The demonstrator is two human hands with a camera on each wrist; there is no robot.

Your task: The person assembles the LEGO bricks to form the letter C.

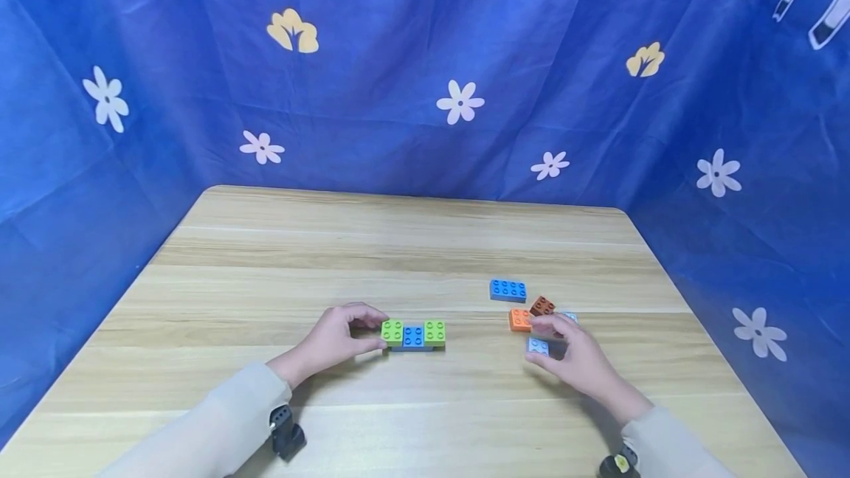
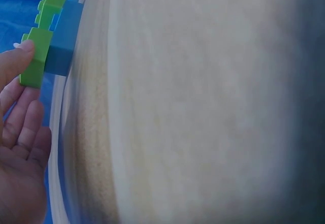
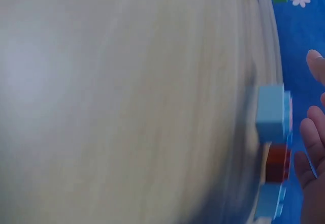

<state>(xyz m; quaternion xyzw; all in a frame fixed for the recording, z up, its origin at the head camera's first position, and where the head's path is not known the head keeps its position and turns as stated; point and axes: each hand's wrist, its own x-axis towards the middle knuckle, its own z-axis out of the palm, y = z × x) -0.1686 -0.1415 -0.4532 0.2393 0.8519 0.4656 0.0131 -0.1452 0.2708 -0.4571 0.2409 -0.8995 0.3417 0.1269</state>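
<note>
My left hand [image 1: 332, 341] pinches the left green block [image 1: 392, 333] of a small assembly between thumb and fingers. That assembly has two green blocks with a blue block [image 1: 413, 336] between them, on top of a longer blue brick [image 2: 63, 38]. Over the loose bricks, my right hand [image 1: 576, 360] hovers with thumb and fingers spread around a light blue block [image 1: 538, 346]. In the right wrist view a gap shows between the fingers and this light blue block [image 3: 270, 113]. An orange block [image 1: 519, 320] lies just beyond the right fingertips.
A brown block [image 1: 543, 305] and a blue eight-stud brick [image 1: 508, 290] lie behind the orange one. Another light blue block [image 1: 569, 316] is partly hidden by the right hand. Everything stands on a wooden table [image 1: 332, 242], with a blue patterned curtain [image 1: 372, 80] around it.
</note>
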